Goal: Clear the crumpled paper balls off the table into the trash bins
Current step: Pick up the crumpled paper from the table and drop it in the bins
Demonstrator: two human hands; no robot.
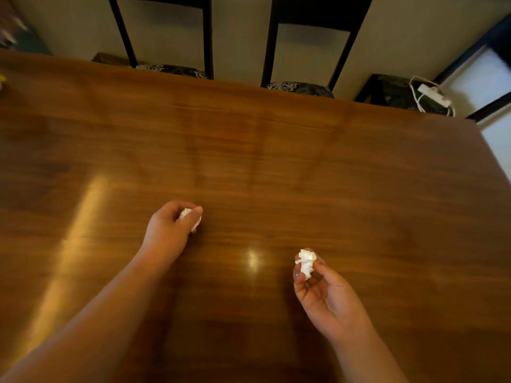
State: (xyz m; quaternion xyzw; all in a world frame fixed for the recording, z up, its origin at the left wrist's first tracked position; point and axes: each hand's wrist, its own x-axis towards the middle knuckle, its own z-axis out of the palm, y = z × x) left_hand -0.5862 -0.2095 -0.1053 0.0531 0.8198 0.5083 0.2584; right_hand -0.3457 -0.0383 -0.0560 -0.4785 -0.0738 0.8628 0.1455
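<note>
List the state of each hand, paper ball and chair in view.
Left hand: grips left paper ball, low over the table.
Left paper ball: mostly wrapped by fingers.
Right hand: palm up, pinches right paper ball.
Right paper ball: held at fingertips.
Left chair and right chair: pushed in at far edge.

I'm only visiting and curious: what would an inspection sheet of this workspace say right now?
Surface: glossy wooden table, with glare patches.
Job's things: first paper ball in the left hand; second paper ball in the right hand; no trash bins seen.
Clutter: small yellow thing at the table's far left edge, too blurred to name.
Hands: left hand grips its ball low over the table; right hand pinches its ball at the fingertips.
Cables: white power strip with looped cord on a dark seat.
Surroundings: chair and second chair at the far side.
</note>
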